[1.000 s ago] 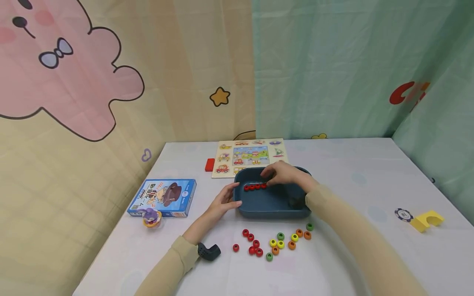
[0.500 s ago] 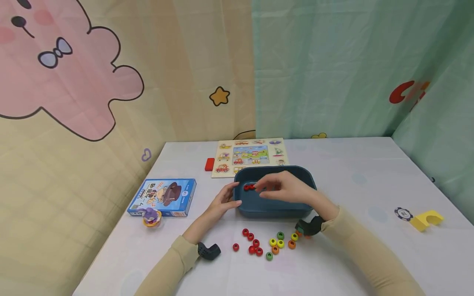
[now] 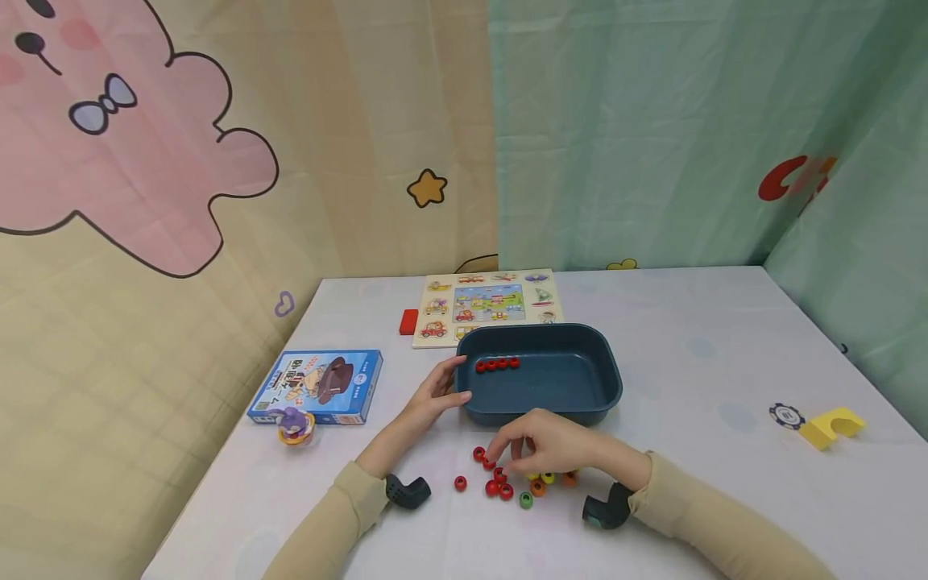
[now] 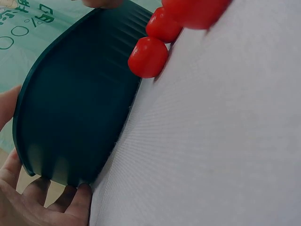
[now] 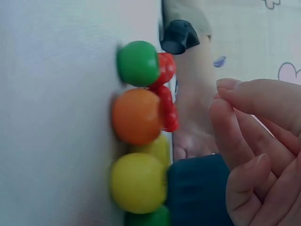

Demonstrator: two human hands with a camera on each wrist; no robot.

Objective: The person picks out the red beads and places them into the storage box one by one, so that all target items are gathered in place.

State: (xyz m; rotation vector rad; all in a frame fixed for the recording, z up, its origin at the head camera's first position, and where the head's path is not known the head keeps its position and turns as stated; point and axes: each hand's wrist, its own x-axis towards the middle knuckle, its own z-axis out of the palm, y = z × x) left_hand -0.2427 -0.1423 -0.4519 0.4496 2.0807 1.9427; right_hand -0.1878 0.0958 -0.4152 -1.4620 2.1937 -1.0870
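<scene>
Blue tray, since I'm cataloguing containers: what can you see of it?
The tray is dark blue, open-topped, seemingly plastic, rectangular with rounded corners and raised walls. It sits upright on the table, partly hiding the puzzle board. Four red beads lie in a row inside, toward the far left. The left hand holds its left end.

"How many glossy red round beads (image 3: 491, 488)?"

"Ten visible: four inside the one dark-blue rectangular plastic tray (image 3: 558, 383), six on the white tabletop (image 3: 689, 354)."

"Round green beads (image 5: 138, 63)?"

"Two show in the right wrist view, one in the head view."

"Round orange beads (image 3: 537, 488) and round yellow beads (image 3: 548, 478)?"

"At least two of each; the right hand (image 3: 554, 441) blocks a full count."

"And the single things?"

"One pale flat picture board (image 3: 489, 302), one blue cardboard box (image 3: 315, 387), one small purple figurine (image 3: 293, 422), one red rectangular block (image 3: 408, 322), one yellow arched block (image 3: 830, 427)."
</scene>
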